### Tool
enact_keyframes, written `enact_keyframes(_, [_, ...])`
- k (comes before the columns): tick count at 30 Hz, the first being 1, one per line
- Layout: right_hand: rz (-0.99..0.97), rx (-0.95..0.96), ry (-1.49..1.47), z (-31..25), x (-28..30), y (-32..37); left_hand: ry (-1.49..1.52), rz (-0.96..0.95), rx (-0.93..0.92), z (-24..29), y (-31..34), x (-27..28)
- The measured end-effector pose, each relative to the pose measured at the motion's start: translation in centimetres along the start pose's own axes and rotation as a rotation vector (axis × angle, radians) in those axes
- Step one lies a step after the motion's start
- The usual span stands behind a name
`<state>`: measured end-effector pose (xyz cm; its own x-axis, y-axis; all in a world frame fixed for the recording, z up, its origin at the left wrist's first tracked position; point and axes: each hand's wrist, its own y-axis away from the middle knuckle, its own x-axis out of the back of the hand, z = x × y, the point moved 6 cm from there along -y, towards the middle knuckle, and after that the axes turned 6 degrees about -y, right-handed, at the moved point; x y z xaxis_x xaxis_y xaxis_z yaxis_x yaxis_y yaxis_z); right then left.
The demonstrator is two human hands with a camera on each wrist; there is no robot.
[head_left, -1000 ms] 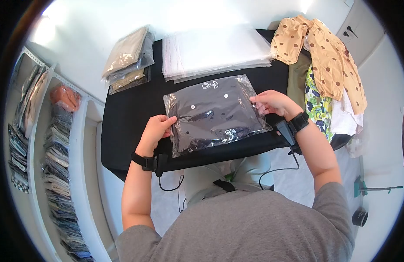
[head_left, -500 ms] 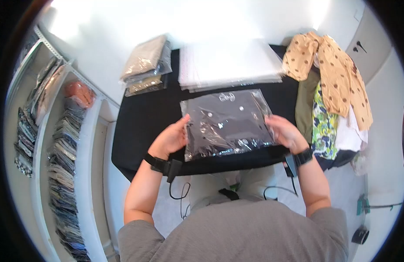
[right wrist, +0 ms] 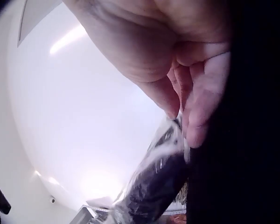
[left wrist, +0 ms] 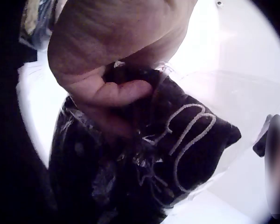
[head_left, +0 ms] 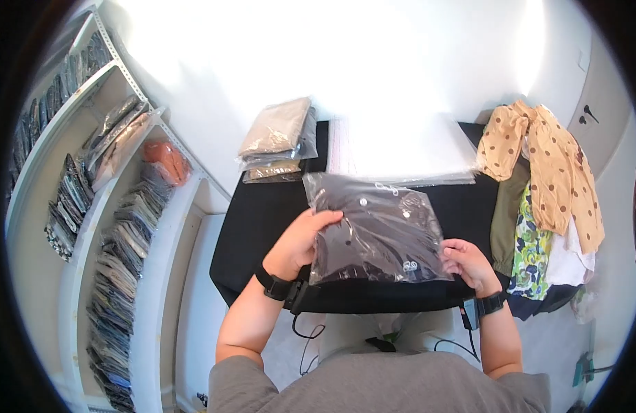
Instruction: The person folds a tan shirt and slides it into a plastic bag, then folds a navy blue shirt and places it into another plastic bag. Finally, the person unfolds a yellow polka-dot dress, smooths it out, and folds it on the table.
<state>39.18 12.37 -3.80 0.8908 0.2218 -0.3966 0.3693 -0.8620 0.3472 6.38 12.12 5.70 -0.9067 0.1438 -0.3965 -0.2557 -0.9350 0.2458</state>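
Observation:
A clear plastic bag with a folded dark garment [head_left: 376,234] inside is lifted off the black table [head_left: 263,220], tilted up toward the camera. My left hand [head_left: 307,237] grips its left edge, thumb on top; the left wrist view shows that hand [left wrist: 109,88] curled round the bagged garment [left wrist: 177,154], which bears a white looped print. My right hand [head_left: 466,261] pinches the bag's lower right corner; in the right wrist view the right hand [right wrist: 186,93] holds the crinkled bag edge [right wrist: 158,177].
A stack of empty clear bags [head_left: 400,148] lies at the table's back, with bagged beige garments [head_left: 276,138] to its left. Loose clothes, one tan with brown dots [head_left: 552,165], are piled at the right. White shelves [head_left: 111,227] of packed garments stand at the left.
Both hands have raised the bagged dark garment off the table and tilted it up. The right hand slid from the bag's upper right edge down to its lower right corner. The head view shifted.

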Motion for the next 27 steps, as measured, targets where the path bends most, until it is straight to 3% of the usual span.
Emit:
enact_keyframes(3, [0.043,0.033,-0.023,-0.3,-0.2,0.2,-0.043,0.098,-0.182,6.7,0.9,-0.2])
enact_keyframes(5, [0.043,0.072,-0.073,0.3,0.1,0.8,-0.116,0.390,-0.381,10.4,0.8,2.7])
enact_keyframes(6, [0.069,0.071,-0.081,0.3,0.3,0.7,0.118,0.161,-0.377,13.9,-1.1,4.4])
enact_keyframes(9, [0.066,0.113,-0.077,0.2,0.4,0.6,0.202,0.221,-0.680,18.9,-4.0,10.2])
enact_keyframes(12, [0.053,0.115,-0.096,0.3,0.6,0.5,0.314,0.301,-0.735,18.9,-8.6,17.1])
enact_keyframes(14, [0.050,0.105,-0.157,-0.2,0.5,0.0,0.152,0.377,-0.542,17.0,-13.4,23.3])
enact_keyframes(16, [0.049,0.112,-0.164,-0.1,0.6,0.0,0.058,0.674,-0.303,13.4,-14.6,24.1])
enact_keyframes(20, [0.048,0.098,-0.188,-0.5,0.5,-0.1,0.099,0.706,-0.350,13.5,-15.5,23.7])
enact_keyframes(27, [0.050,0.063,-0.178,0.1,0.6,0.3,0.085,0.579,-0.370,13.5,-15.8,24.1])
